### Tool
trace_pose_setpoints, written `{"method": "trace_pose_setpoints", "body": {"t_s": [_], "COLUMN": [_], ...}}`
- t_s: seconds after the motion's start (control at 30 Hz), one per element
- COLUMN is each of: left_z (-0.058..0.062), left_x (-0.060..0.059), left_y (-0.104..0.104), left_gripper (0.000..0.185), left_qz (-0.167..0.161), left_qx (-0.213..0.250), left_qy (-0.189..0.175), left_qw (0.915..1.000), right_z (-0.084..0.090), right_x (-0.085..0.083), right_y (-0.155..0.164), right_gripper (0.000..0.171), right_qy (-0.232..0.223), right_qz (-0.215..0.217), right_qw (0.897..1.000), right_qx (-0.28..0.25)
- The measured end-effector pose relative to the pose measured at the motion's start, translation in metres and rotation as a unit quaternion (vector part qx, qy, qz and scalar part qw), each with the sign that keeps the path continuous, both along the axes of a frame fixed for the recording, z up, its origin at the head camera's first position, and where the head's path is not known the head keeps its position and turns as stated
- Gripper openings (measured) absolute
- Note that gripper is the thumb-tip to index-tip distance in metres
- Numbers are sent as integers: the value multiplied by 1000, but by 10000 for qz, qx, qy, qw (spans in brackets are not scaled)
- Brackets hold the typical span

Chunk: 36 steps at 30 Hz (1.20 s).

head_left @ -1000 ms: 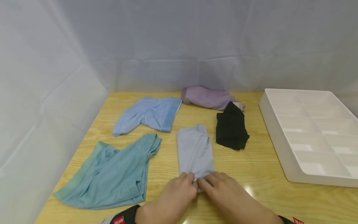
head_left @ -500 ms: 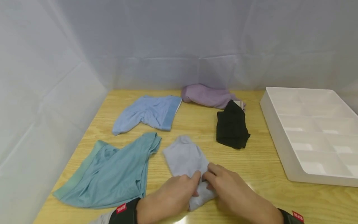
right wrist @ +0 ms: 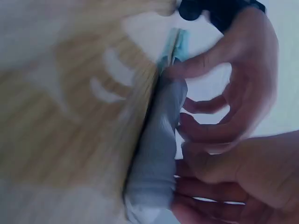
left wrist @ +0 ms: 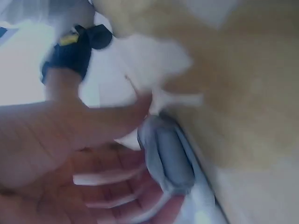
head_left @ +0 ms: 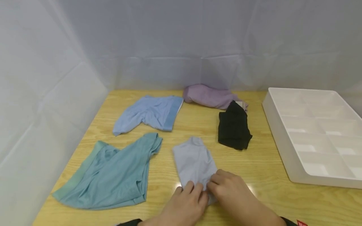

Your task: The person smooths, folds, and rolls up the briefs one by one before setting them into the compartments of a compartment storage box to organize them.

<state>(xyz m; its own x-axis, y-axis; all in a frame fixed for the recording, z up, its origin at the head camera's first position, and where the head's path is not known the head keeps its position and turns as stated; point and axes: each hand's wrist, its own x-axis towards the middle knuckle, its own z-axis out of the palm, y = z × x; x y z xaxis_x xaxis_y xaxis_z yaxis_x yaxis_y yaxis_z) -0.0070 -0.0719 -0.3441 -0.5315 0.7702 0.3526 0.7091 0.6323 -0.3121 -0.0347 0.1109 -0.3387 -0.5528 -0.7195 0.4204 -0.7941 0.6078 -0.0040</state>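
Folded light grey underpants (head_left: 195,160) lie flat on the table, their near end rolled up under both hands. My left hand (head_left: 185,202) holds the roll from the left, fingers bent over it in the head view. From the right, my right hand (head_left: 234,194) grips the same roll with curled fingers. In the right wrist view the grey roll (right wrist: 156,144) is a thick tube along the tabletop, with thumbs and fingertips of both hands against it. The blurred left wrist view shows the end of the roll (left wrist: 173,158) between thumb and fingers.
Teal underpants (head_left: 113,175) lie spread at the left, blue underpants (head_left: 150,113) behind them. A folded black garment (head_left: 234,127) overlaps a purple one (head_left: 209,96) near the back sheet. At right stands a white divided tray (head_left: 278,138) with bare compartments.
The near end of the grey underpants has been rolled over, so less of them lies flat. Their far end swung left, then partly back right. The left hand's fingers moved on top of the roll.
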Motion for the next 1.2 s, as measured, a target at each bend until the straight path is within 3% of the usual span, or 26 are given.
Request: {"method": "trace_pose_setpoints", "body": {"t_s": [0.07,0.2,0.33,0.47,0.53,0.6,0.67,0.73,0.8,0.9,0.97,1.07,1.1,1.2], "left_z": [0,2,3,4,4,7,9,12,14,16,17,18,19,22], "left_x": [-2,-5,-7,-9,-9,-9,-10,-11,-13,-16,-16,-15,-14,-8], "left_y": [0,0,-1,-1,-1,-1,-1,-2,-1,-1,-1,-1,-1,-1], "left_gripper": [10,9,8,7,7,13,19,22,23,21,22,32,35,37], "left_qz": [-13,44,78,108,159,174,165,201,324,562,703,876,923,972], "left_qx": [119,97,35,-52,-205,-364,-481,-503,-461,-398,-337,-288,-309,-416], "left_qy": [163,100,154,263,111,-382,-1170,-2126,-3006,-3637,-3798,-3743,-3636,-2898], "left_qw": [9998,9999,9998,9996,9996,9985,9918,9756,9521,9290,9218,9227,9264,9512], "right_z": [1,-1,-3,-2,-2,-2,-1,-1,-1,-1,-1,-2,-2,-3], "right_x": [3,7,9,9,9,9,9,10,10,10,11,10,10,6], "right_y": [1,1,-1,-3,-3,-3,-2,-1,-1,-4,-5,-6,-6,-6], "right_gripper": [20,19,12,19,23,24,21,17,13,11,18,27,26,18], "right_qy": [390,826,849,661,475,62,-414,-749,-887,-1039,-1387,-1828,-1795,-1362], "right_qz": [153,268,141,21,3,32,92,125,93,-90,-315,-625,-672,-706], "right_qw": [9988,9940,9927,9950,9968,9985,9978,9959,9948,9933,9891,9811,9815,9881], "right_qx": [251,669,849,742,643,534,502,498,490,489,386,84,-28,-82]}}
